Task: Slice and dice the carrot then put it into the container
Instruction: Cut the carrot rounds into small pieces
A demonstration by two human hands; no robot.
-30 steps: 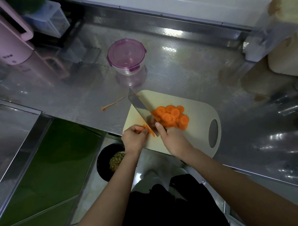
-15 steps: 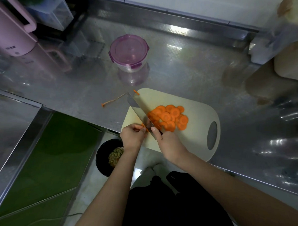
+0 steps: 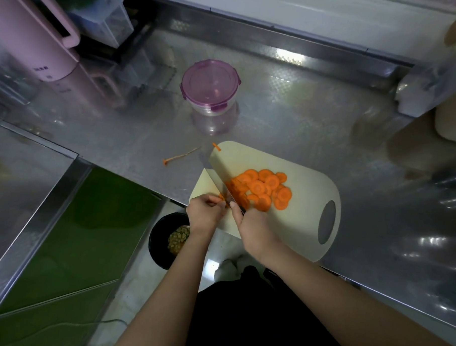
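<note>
A pile of round carrot slices (image 3: 264, 188) lies on the cream cutting board (image 3: 304, 202). My right hand (image 3: 253, 226) grips the handle of a wide knife (image 3: 220, 173), whose blade stands against the left side of the pile. My left hand (image 3: 205, 211) pinches a small leftover carrot piece (image 3: 221, 197) just left of the blade. A round clear container with a purple lid (image 3: 209, 87) stands closed on the steel counter behind the board.
A thin carrot tail (image 3: 179, 157) lies on the counter left of the board, and a tiny orange scrap (image 3: 216, 146) at the board's far corner. A pink appliance (image 3: 31, 33) stands far left. A black bin (image 3: 166, 238) sits on the floor below the counter edge.
The carrot piece in my left hand has become shorter, and the knife has stayed beside it against the pile. The view shifted slightly.
</note>
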